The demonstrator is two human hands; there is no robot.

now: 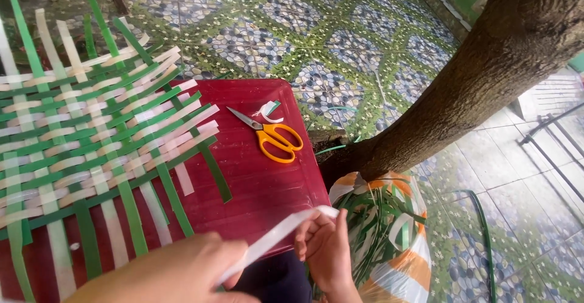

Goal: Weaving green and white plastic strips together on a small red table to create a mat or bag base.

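Observation:
My left hand (164, 272) and my right hand (325, 248) each pinch one end of a pale white strip (280, 233), stretched slantwise between them over the near edge of a dark red table (267, 181). On the table's left lies a flat woven mat (85, 133) of green and white strips, with loose ends sticking out on all sides. Orange-handled scissors (271, 136) rest shut on the table beyond the strip, beside a small curled offcut (267, 111).
A thick tree trunk (474, 78) slants up at the right. An orange-and-white bag (383, 236) stuffed with green and white strips stands at the table's right corner. The floor is patterned green and blue tile (340, 35); a metal frame (553, 145) is at far right.

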